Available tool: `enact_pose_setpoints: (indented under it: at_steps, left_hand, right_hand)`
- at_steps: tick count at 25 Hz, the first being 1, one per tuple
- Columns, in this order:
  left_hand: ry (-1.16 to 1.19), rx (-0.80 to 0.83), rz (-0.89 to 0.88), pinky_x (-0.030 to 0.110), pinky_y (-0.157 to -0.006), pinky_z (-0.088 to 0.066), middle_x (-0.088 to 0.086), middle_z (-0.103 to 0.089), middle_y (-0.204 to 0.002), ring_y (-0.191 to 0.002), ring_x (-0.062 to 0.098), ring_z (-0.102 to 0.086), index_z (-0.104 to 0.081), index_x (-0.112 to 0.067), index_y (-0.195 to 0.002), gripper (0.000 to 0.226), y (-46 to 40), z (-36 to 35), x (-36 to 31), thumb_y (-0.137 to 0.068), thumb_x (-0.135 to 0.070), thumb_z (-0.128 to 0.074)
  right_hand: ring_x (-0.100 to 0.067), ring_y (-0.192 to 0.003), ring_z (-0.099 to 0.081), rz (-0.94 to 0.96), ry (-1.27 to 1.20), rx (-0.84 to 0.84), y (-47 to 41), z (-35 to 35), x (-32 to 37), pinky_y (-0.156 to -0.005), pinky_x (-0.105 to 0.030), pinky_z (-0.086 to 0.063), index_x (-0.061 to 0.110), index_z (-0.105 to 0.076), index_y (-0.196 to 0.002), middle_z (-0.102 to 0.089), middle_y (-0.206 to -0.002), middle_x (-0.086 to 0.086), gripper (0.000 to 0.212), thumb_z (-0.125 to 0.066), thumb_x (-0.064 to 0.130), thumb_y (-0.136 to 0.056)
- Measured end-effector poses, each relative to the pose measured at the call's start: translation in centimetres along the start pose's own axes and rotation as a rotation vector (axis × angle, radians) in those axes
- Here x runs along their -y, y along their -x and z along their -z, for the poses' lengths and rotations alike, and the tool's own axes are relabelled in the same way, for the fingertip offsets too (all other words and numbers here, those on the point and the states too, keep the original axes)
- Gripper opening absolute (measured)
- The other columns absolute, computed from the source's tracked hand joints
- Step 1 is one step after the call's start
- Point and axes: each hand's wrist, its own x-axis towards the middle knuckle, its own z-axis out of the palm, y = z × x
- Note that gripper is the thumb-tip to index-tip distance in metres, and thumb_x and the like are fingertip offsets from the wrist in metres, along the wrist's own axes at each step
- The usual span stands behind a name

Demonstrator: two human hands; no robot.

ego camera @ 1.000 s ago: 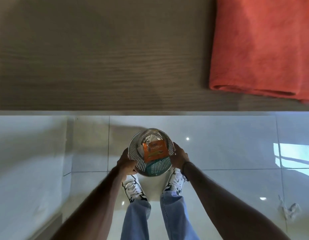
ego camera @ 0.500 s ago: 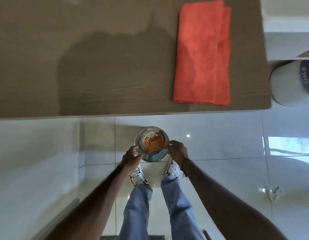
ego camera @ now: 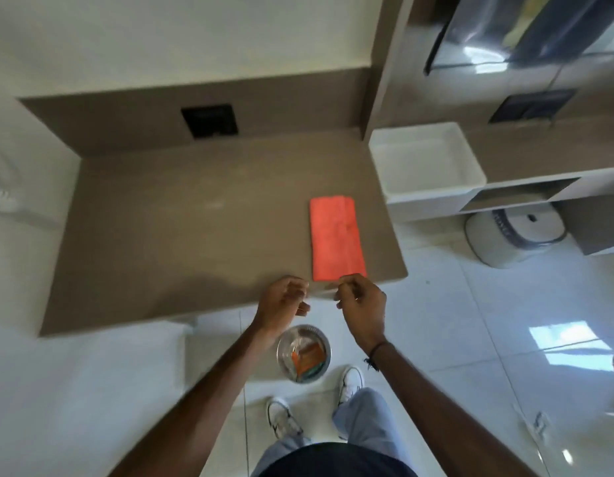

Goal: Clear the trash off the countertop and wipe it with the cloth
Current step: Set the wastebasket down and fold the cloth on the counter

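A folded orange cloth [ego camera: 336,238] lies on the brown countertop [ego camera: 195,228], near its right front corner. On the white floor below the counter's front edge stands a round metal bin [ego camera: 284,346] with an orange wrapper [ego camera: 308,357] and other trash inside. My left hand [ego camera: 284,302] hovers at the counter's front edge with its fingers loosely apart and nothing in it. My right hand [ego camera: 362,304] is level with it, just below the cloth's near end, fingers curled and holding nothing.
A white rectangular basin [ego camera: 426,163] sits to the right of the counter on a lower shelf unit. A round white device [ego camera: 515,235] stands on the floor beneath it. A black socket plate [ego camera: 210,120] is set in the backsplash. My feet are behind the bin.
Both hands let go of the metal bin, which now stands on the floor, and rose to the counter's front edge. The view pulled back and up, showing the whole countertop.
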Motion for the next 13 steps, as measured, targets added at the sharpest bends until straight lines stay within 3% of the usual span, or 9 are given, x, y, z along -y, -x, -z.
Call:
enact_pose_setpoints:
  at_steps: [2,5,8,13]
  left_hand:
    - [-0.031,-0.132,-0.096,0.041,-0.073,-0.061,0.013,-0.072,-0.080,-0.071,0.028,-0.070,-0.071,-0.019,-0.084,0.016,-1.4,-0.8,-3.5,-0.080,-0.009,-0.059]
    - [-0.220,-0.208,-0.191,0.043,-0.089,-0.059,0.012,-0.076,-0.096,-0.087,0.027,-0.071,-0.076,-0.008,-0.105,0.029,-5.2,-2.8,-7.3,-0.081,0.002,-0.064]
    - [-0.217,-0.181,-0.123,0.046,-0.097,-0.058,0.017,-0.075,-0.114,-0.102,0.032,-0.072,-0.075,-0.005,-0.120,0.052,-8.5,-5.3,-9.3,-0.074,0.015,-0.063]
    - [-0.109,-0.226,-0.029,0.052,-0.105,-0.052,0.020,-0.064,-0.131,-0.120,0.037,-0.062,-0.073,-0.007,-0.122,0.068,-14.4,-9.5,-11.4,-0.067,0.026,-0.050]
  right_hand:
    - [-0.021,-0.073,-0.070,0.061,0.135,-0.058,-2.2,1.0,2.3,-0.064,-0.035,-0.059,0.025,-0.066,-0.096,-0.075,-0.082,0.003,0.016,-0.061,0.023,-0.080]
    - [-0.032,-0.106,-0.065,-0.081,0.405,0.066,-6.1,1.5,3.8,-0.081,-0.038,-0.056,0.013,-0.047,-0.131,-0.064,-0.124,-0.010,0.067,-0.073,0.032,-0.072]
    - [-0.038,-0.107,-0.064,-0.143,0.476,0.155,-8.9,0.6,3.5,-0.078,-0.039,-0.053,0.011,-0.041,-0.130,-0.059,-0.124,-0.015,0.077,-0.077,0.042,-0.069]
    - [-0.035,-0.098,-0.069,-0.220,0.406,0.260,-15.6,2.1,3.0,-0.078,-0.046,-0.061,0.025,-0.035,-0.122,-0.067,-0.110,-0.008,0.072,-0.073,0.034,-0.061]
